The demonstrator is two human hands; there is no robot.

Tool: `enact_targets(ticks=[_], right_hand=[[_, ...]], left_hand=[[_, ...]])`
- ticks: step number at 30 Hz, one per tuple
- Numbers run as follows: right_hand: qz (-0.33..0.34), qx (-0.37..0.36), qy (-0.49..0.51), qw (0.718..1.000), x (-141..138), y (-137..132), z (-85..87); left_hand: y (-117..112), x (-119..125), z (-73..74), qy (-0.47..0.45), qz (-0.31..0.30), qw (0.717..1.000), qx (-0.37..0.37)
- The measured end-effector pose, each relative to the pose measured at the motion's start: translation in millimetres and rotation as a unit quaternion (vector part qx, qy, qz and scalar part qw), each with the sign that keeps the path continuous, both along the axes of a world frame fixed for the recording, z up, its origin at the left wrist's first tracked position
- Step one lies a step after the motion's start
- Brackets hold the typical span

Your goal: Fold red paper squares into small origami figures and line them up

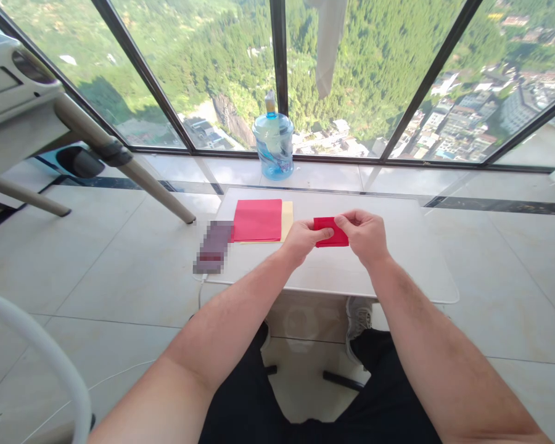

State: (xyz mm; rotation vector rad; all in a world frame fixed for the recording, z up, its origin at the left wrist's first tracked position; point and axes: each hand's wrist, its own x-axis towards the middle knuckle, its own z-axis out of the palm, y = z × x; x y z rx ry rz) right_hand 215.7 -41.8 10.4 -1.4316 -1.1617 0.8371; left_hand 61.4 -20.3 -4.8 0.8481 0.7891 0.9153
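Observation:
A small folded piece of red paper (332, 239) is held between both hands above the low white table (351, 277). My left hand (301, 240) grips its left end, the thumb lying across the front. At the upper right, my right hand (364, 235) pinches the paper between thumb and fingers. Fingers behind the paper are hidden. To the left of my hands, several red sheets (258, 220) lie stacked on the table, with a yellow sheet (287, 217) showing from beneath at the right.
A blurred-out phone-like object (214, 246) with a white cable lies at the table's left edge. Beyond the table, a blue water jug (274, 146) stands before the windows. A chair or frame with beige legs (155, 185) is at left; a white curved tube (41, 351) is nearer.

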Motion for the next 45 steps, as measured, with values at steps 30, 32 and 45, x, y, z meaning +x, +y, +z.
enact_targets(ticks=[30,32,45], right_hand=[[-0.052,-0.013,0.073,0.996,7.7,5.6,-7.7],[-0.039,-0.017,0.075,0.996,9.1,5.5,-7.3],[0.048,-0.036,0.072,0.996,17.0,2.0,-0.9]], left_hand=[[10.5,-12.2,16.5,0.151,0.047,0.984,0.085],[12.1,-12.2,14.1,0.15,0.061,0.982,0.094],[13.4,-14.1,9.0,0.192,0.065,0.966,0.158]])
